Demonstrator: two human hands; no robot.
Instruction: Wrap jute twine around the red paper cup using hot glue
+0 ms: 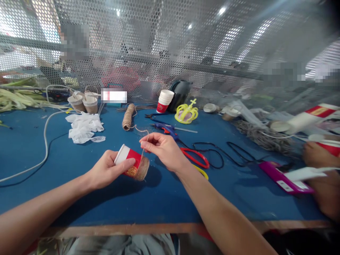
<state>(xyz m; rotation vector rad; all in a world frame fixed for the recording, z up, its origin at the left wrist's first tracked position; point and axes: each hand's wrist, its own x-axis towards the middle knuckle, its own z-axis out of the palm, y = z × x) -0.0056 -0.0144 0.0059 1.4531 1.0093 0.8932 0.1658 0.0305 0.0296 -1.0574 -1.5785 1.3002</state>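
My left hand is closed round a red and white paper cup, which lies tilted on its side above the table. Brown twine is wound in close turns round the cup's base end. Pinched between the thumb and fingers of my right hand is the loose strand of that twine, just above the cup. From there the strand runs back to a twine spool on the table. Beyond my right hand lies a blue glue gun with a clear stick in it.
Red-handled scissors, a purple power strip and black cords lie to the right. White gloves lie left. Stacked paper cups and a yellow crown stand behind. Another person's hand holds a cup at far right.
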